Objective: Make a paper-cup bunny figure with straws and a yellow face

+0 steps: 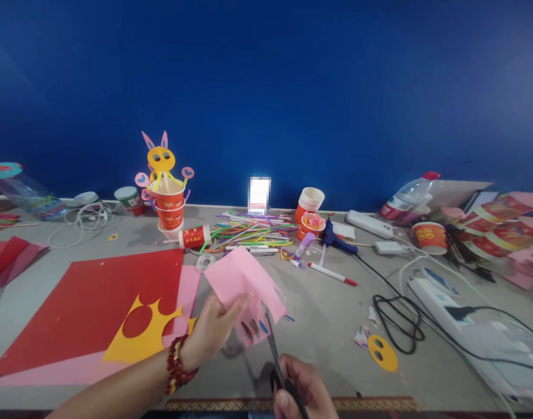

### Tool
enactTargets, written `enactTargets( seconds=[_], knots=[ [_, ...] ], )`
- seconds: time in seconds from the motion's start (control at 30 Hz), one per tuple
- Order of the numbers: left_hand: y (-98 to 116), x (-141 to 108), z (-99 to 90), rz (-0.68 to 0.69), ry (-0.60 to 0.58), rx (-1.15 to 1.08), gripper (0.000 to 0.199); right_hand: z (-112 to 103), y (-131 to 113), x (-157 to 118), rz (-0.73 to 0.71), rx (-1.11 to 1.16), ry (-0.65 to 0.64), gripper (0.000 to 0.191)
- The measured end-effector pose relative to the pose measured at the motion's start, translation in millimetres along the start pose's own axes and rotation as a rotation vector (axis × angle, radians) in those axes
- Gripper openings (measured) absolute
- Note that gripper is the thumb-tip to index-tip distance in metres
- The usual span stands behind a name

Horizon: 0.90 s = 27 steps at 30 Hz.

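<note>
My left hand (216, 326), with a red bead bracelet at the wrist, pinches a sheet of pink paper (242, 273) just above the table. Along its lower part the sheet has several cut-out holes and a dark blue oval (263, 326). Black-handled scissors (273, 343) are gripped in my right hand (302, 387), fingers in the handles. Their blades point away from me and meet the lower right part of the pink paper. A small pink-and-blue piece (289, 318) shows just beside the paper's right edge.
Red paper (131, 291) and cut yellow paper (155, 326) lie left. Behind are pipe cleaners (249, 230), paper cups (170, 203) with a rabbit-eared figure (160, 158) and a blue glue gun (336, 240). At right, a yellow face (382, 353) lies near a black cable (400, 323).
</note>
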<state>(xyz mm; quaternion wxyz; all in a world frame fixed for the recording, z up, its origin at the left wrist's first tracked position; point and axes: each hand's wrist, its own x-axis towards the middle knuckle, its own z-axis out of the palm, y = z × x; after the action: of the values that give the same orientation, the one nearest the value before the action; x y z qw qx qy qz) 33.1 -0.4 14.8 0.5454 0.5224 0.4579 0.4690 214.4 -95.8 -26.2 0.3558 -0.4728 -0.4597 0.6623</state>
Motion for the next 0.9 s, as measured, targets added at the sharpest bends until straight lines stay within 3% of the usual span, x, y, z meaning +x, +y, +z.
enactTargets(
  seconds=[0.43,0.9],
  knots=[
    [0.0,-0.5,2.2,-0.063,-0.069,-0.034,0.034,-3.0,0.8,2.3,-0.024,-0.017,-0.047,0.062],
    [-0.6,-2.4,0.3,-0.032,-0.084,0.019,0.035,-0.1,3.4,5.0,-0.02,0.012,-0.04,0.062]
  ],
)
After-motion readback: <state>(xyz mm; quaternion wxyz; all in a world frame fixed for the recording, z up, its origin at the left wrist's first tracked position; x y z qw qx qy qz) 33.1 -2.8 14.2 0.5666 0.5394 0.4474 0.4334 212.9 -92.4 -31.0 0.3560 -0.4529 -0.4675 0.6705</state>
